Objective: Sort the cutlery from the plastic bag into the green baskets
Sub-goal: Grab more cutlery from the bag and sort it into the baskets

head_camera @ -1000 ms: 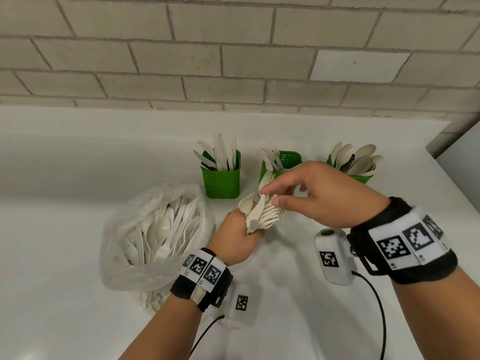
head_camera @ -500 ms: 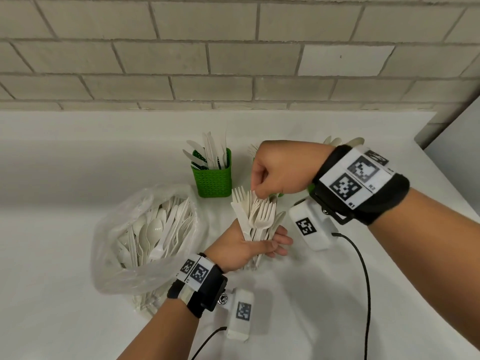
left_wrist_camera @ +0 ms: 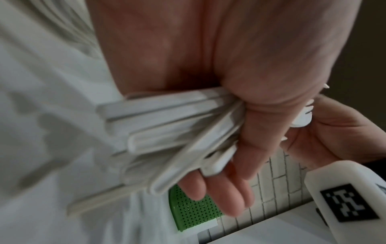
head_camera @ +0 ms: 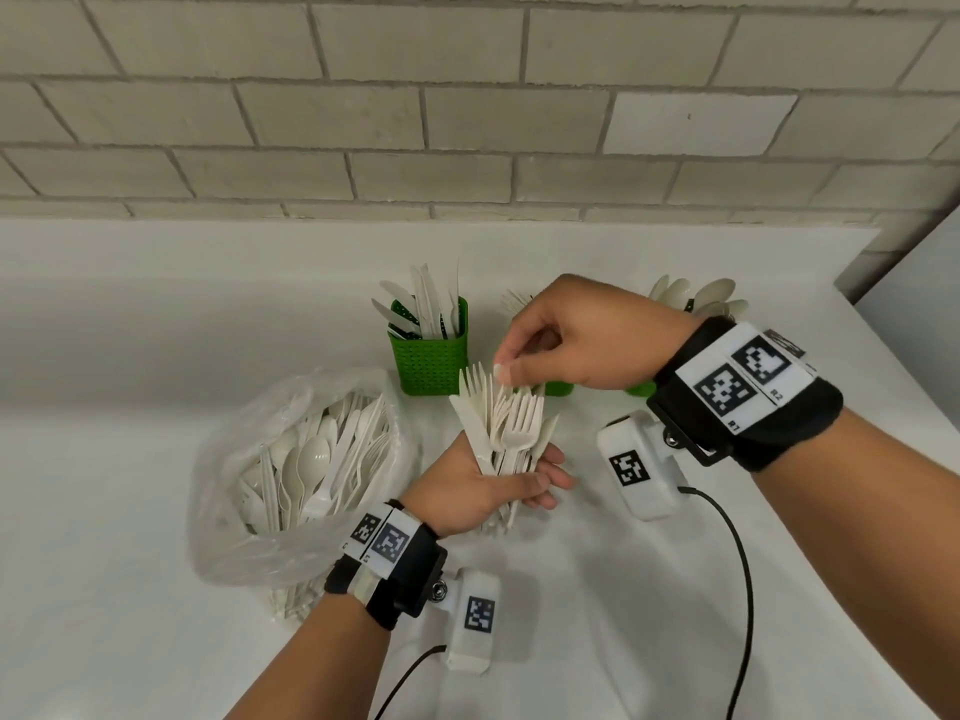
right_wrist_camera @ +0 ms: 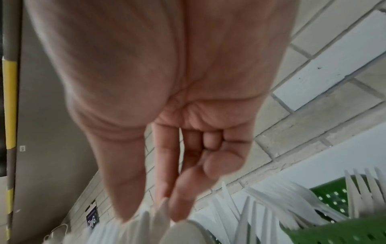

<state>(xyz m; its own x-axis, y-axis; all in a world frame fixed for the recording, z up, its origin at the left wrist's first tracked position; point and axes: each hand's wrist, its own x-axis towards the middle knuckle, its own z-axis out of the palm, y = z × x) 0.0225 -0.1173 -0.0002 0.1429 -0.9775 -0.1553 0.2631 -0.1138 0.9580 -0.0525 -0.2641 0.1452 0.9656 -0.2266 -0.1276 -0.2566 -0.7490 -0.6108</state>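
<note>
Just above the left hand [head_camera: 483,485], which grips a fanned bunch of forks [head_camera: 511,423], the right hand [head_camera: 582,340] pinches one tip and should draw it straight up toward the basket [head_camera: 558,389] behind.

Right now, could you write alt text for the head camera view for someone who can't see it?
A person's left hand holds a bundle of white plastic cutlery upright while the right hand pinches at its top. Behind stand green baskets; a plastic bag of cutlery sits left.
</note>
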